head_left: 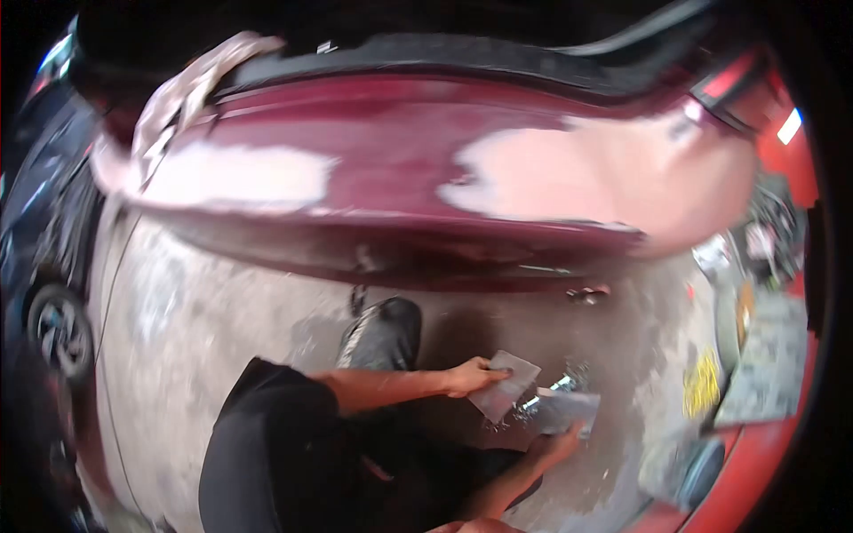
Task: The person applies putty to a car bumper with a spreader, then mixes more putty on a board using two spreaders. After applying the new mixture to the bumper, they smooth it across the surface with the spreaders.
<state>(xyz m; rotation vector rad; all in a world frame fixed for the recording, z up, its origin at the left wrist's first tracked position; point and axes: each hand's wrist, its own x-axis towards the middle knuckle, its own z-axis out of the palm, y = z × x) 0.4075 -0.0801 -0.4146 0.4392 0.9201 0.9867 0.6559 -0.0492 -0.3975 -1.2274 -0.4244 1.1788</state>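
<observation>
My left hand [471, 377] pinches a flat grey rectangular sheet [508, 391] by its edge, thumb on top. Close by on the right, my right hand [558, 444] grips a second thin grey sheet [569, 410], which looks shinier and is blurred. Both sheets are low over the concrete floor, their near corners side by side. Bright specks [576, 377] show around the sheets. Ahead stands a dark red car bumper [386, 169] with pale, dull patches [533, 173] at its left and right.
A light cloth [191, 84] hangs over the bumper's left end. A dark car with a wheel [60, 329] stands at far left. On the right are a yellow coil [700, 384], a grey board [769, 364] and a red edge [737, 480]. My knee [386, 333] is bent below the bumper.
</observation>
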